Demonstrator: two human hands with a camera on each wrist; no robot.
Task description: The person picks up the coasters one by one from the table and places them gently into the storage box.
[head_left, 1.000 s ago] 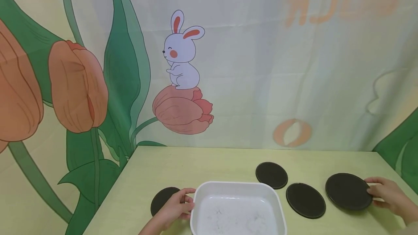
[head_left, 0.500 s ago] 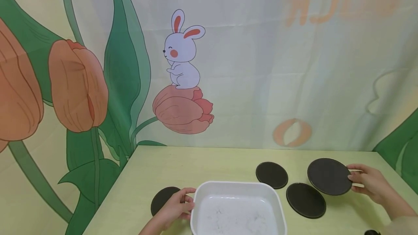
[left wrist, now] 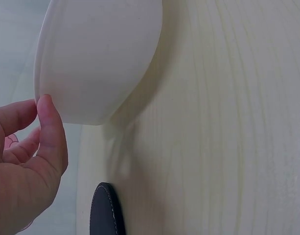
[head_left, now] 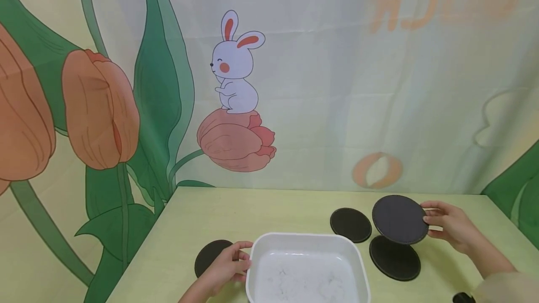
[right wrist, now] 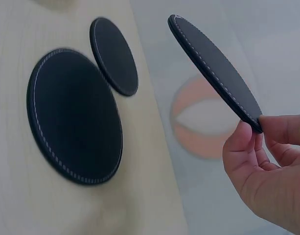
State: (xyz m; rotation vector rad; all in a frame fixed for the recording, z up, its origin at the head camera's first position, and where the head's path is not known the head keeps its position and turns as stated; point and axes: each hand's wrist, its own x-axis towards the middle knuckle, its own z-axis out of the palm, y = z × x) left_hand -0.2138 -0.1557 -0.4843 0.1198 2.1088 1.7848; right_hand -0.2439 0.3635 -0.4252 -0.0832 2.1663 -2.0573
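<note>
My right hand [head_left: 450,226] pinches the edge of a round black coaster [head_left: 400,219] with pale stitching, raised above the table and tilted. In the right wrist view the thumb and fingers meet at the rim of that coaster [right wrist: 216,73]. Below it lies a second black coaster [head_left: 395,258], partly covered in the head view, and a third coaster [head_left: 350,225] sits just behind to the left. My left hand [head_left: 225,268] pinches the left rim of a white rectangular tub [head_left: 307,240]; the left wrist view shows thumb and finger on either side of the rim of the tub [left wrist: 96,58].
Another black coaster [head_left: 210,256] lies left of the tub, partly hidden behind the left hand. The pale wooden table [head_left: 252,209] ends at a printed curtain [head_left: 311,106] with tulips and a rabbit. A small black object [head_left: 463,298] shows by the right sleeve.
My right hand has lifted the coaster off the right side of the table and carried it leftward, over the coaster below. The left hand and the tub have stayed in place.
</note>
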